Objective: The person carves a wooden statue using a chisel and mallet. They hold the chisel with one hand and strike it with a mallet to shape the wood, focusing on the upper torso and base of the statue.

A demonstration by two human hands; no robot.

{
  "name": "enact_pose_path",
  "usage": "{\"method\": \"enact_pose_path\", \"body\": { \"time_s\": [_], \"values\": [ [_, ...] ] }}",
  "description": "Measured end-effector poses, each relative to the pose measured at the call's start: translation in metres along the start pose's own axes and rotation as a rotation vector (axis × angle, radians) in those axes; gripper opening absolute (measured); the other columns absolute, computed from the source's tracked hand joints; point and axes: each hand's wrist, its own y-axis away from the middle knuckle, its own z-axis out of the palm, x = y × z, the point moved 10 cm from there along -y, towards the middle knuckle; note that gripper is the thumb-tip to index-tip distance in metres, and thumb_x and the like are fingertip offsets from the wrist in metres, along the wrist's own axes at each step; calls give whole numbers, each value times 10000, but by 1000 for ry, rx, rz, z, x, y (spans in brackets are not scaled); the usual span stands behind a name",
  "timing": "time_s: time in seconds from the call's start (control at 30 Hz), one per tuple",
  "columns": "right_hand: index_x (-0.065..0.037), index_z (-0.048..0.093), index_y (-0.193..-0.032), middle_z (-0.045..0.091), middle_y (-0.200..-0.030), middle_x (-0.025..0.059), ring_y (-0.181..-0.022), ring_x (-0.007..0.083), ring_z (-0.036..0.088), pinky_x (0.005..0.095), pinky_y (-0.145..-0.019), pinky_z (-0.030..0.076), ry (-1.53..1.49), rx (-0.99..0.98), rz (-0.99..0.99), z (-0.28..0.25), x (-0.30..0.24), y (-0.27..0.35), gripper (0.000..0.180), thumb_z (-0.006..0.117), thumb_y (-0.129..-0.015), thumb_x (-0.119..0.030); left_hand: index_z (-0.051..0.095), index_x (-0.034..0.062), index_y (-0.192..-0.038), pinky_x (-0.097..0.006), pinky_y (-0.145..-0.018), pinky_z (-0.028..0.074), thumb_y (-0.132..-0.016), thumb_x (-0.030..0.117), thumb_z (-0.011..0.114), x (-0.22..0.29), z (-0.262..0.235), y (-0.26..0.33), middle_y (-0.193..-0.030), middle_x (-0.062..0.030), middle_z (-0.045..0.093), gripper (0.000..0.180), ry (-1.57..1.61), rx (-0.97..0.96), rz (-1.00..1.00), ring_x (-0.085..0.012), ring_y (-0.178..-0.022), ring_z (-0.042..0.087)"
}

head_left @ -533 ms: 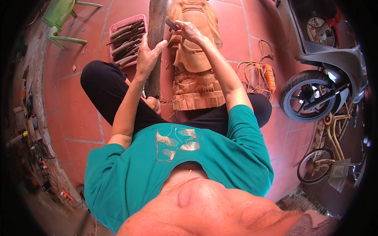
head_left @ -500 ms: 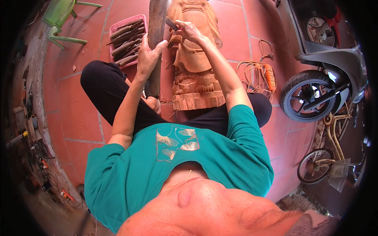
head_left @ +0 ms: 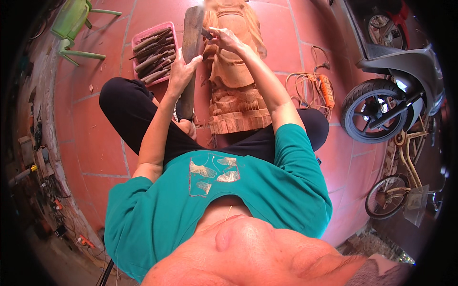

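Left hand point(head_left: 180, 71): raised in front of the body, forearm running up from the lower left, elbow bent; fingers wrapped around a long flat wooden mallet point(head_left: 190, 57), held upright beside the carving.
Right hand point(head_left: 224, 40): arm stretched forward from the teal sleeve, wrist bent inward; fingers pinched shut on a small chisel point(head_left: 207, 33), whose tip points left toward the mallet's face.
Carving point(head_left: 236, 76): pale wooden figure lying on the red tiled floor point(head_left: 95, 138) between the person's crossed legs, its base toward the body; the right hand rests against its upper part.
Tray point(head_left: 153, 52): pink, on the floor left of the mallet, filled with wooden-handled carving tools.
Surroundings: green plastic chair point(head_left: 71, 28) at upper left; coiled orange cord point(head_left: 315, 86) right of the carving; scooter wheel point(head_left: 369, 114) and a bicycle point(head_left: 405, 181) at right.
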Motion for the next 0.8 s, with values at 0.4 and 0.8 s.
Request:
{"method": "enact_pose_path", "body": {
  "time_s": [0.4,0.8],
  "values": [
    [-101,619,-1146,731,-1056,163,-1038,391,689,472,-846,528,1,-3,19,-1,2,0,313,764,-889,-207,546,-25,-1303,-328,-889,527,-944,254,722,10,-1,1,-1107,-133,688,488,216,-7,-32,-169,-978,655],
    [-78,590,-1142,722,-1043,206,-1032,415,682,490,-852,518,-30,-20,140,-11,18,12,332,751,-892,-226,560,-16,-1275,-295,-814,526,-950,266,723,26,1,11,-1045,-96,665,460,285,-53,-105,-139,-906,636]
  ]
}}
